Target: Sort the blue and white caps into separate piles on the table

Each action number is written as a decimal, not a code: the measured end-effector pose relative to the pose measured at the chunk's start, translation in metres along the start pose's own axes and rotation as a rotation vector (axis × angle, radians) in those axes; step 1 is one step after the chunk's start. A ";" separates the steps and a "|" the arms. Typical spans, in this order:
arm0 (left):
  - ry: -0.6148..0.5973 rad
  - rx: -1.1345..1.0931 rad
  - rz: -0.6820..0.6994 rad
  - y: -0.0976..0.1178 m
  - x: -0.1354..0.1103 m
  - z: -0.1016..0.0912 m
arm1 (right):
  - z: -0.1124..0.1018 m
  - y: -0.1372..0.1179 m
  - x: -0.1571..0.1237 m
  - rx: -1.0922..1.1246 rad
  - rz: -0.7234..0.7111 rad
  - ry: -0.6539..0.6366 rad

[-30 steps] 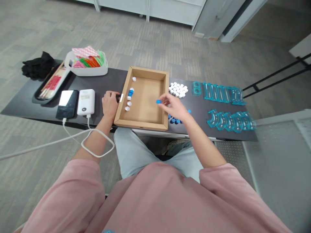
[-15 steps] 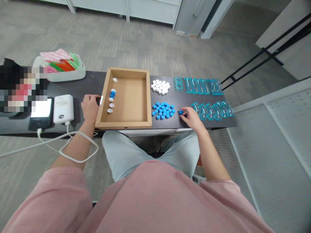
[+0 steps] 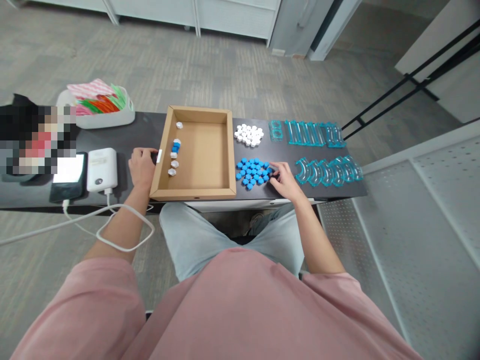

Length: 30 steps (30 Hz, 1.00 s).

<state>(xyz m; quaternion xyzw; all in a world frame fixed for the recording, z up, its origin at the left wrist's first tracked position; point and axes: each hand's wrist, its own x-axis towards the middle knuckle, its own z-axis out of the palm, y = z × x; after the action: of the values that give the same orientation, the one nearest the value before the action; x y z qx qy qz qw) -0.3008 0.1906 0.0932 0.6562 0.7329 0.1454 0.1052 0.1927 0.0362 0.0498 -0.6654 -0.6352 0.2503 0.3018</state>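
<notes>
My left hand [image 3: 141, 166] is at the outer left side of a cardboard box [image 3: 233, 155], its fingers curled around a dark patch that I cannot make out. In the box, several white and blue hexagonal pieces [image 3: 174, 155] form a loose column near the left wall. My right hand [image 3: 284, 181] is at the right edge of a pile of blue hexagonal pieces [image 3: 254, 171], thumb and index finger apart and close to the outermost pieces. Behind that pile is a cluster of white hexagonal pieces [image 3: 249, 135].
Clear teal straight pieces [image 3: 305, 133] and curved pieces [image 3: 328, 171] lie at right on the dark table [image 3: 148, 120]. At left are a white basket [image 3: 107, 120] of colourful items, a white power bank [image 3: 102, 170] and a phone [image 3: 68, 175]. A white cable [image 3: 150, 220] crosses my left forearm.
My right hand has moved left, bringing a blue piece to the right edge of the blue pile. My left hand stays beside the box. The view has shifted slightly.
</notes>
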 end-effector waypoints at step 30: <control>0.038 0.003 0.014 -0.010 0.007 0.011 | 0.072 -0.137 0.064 -0.120 -0.433 -0.057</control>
<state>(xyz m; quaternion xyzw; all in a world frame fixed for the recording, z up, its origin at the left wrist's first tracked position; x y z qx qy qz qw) -0.3073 0.1978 0.0794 0.6587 0.7303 0.1573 0.0894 0.0503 0.1075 0.1022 -0.5230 -0.7851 0.1602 0.2906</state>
